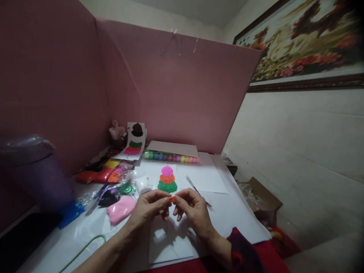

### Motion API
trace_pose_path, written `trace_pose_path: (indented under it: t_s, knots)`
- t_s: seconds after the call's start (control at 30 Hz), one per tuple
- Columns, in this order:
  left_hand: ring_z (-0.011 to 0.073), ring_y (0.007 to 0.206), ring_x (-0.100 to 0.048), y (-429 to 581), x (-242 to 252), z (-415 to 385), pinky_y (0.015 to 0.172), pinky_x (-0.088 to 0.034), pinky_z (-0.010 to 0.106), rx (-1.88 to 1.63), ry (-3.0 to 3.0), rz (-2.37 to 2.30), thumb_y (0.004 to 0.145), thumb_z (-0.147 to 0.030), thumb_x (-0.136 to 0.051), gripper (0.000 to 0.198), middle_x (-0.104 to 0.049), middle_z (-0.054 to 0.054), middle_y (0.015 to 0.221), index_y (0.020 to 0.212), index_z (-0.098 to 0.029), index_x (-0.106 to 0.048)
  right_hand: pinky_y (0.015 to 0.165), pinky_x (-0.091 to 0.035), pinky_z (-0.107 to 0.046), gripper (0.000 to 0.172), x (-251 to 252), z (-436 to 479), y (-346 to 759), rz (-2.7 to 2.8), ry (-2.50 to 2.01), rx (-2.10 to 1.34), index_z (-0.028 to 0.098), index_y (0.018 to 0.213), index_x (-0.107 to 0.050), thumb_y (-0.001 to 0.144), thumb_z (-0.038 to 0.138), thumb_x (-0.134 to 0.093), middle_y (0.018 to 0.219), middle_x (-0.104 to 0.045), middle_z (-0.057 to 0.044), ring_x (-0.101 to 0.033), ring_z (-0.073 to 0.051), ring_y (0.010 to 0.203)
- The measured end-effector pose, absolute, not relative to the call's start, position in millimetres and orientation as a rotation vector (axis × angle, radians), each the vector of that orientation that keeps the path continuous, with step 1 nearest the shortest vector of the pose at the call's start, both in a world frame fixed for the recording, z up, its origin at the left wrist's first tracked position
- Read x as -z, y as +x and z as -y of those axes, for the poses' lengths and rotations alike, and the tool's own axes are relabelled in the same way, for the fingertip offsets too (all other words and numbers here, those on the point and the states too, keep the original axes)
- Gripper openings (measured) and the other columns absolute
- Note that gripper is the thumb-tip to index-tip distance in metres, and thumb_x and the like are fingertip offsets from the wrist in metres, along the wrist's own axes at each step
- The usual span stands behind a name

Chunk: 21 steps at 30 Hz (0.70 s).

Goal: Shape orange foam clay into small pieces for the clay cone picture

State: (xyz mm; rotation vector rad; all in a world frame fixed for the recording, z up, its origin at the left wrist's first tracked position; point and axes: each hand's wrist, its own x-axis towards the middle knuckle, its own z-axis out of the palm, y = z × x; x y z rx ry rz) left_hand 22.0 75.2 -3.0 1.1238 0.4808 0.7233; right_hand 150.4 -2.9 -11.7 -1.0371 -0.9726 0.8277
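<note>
My left hand (150, 206) and my right hand (192, 206) meet above the white-covered table. Between their thumbs and fingertips they pinch a small orange piece (172, 198), which looks soft like clay. Just beyond it lies a white sheet bearing a textured stack of shapes, with a pink top (167, 171), an orange middle (167, 178) and a green base (167, 186). Under my hands rests another white sheet (167, 252), shaded by their shadows. Silver tweezers (193, 184) lie to the right, partly hidden behind my right hand.
Bags of coloured clay, including a pink one (121, 209), spread across the left side. A purple container (36, 174) stands far left. Behind are a marker set (172, 157) and a decorated card (135, 142). An open cardboard box (263, 197) sits beyond the right edge.
</note>
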Motion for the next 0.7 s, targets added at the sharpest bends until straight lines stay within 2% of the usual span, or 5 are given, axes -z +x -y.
trace_pose_path:
  t_s: [0.17, 0.37, 0.53, 0.7]
  knots:
    - [0.0108, 0.043, -0.055, 22.5, 0.9, -73.6, 0.043, -0.044, 0.021, -0.644, 1.13, -0.44, 0.061, -0.033, -0.077, 0.025, -0.062, 0.002, 0.048, 0.073, -0.011, -0.071, 0.037, -0.041, -0.017, 0.022, 14.8, -1.8, 147.9, 0.914, -1.069, -0.842, 0.014, 0.075, -0.059, 0.076, 0.034, -0.068, 0.059, -0.058, 0.001, -0.054, -0.009, 0.045]
    - [0.013, 0.039, -0.057, 22.0, 5.6, -77.1, 0.038, -0.047, 0.024, -0.642, 1.196, -0.421, 0.065, -0.035, -0.074, 0.037, -0.063, 0.0, 0.055, 0.094, -0.014, -0.061, 0.047, -0.044, -0.021, 0.021, 14.1, 3.6, 147.4, 1.087, -1.081, -0.783, 0.014, 0.084, -0.061, 0.087, 0.034, -0.053, 0.056, -0.056, 0.002, -0.052, -0.01, 0.048]
    - [0.0111, 0.04, -0.054, 21.6, 6.1, -73.3, 0.04, -0.046, 0.023, -0.623, 1.238, -0.458, 0.064, -0.037, -0.074, 0.036, -0.065, 0.003, 0.057, 0.086, -0.011, -0.063, 0.05, -0.047, -0.022, 0.018, 13.8, 7.8, 148.9, 1.147, -1.077, -0.771, 0.015, 0.083, -0.063, 0.08, 0.032, -0.064, 0.064, -0.061, -0.001, -0.058, -0.013, 0.056]
    - [0.011, 0.04, -0.055, 20.7, 5.3, -71.6, 0.04, -0.045, 0.022, -0.576, 1.225, -0.462, 0.069, -0.046, -0.067, 0.035, -0.064, 0.003, 0.057, 0.073, -0.011, -0.063, 0.049, -0.049, -0.023, 0.012, 16.0, 10.1, 149.6, 1.226, -1.121, -0.717, 0.015, 0.084, -0.063, 0.081, 0.027, -0.061, 0.066, -0.064, -0.002, -0.06, -0.014, 0.056]
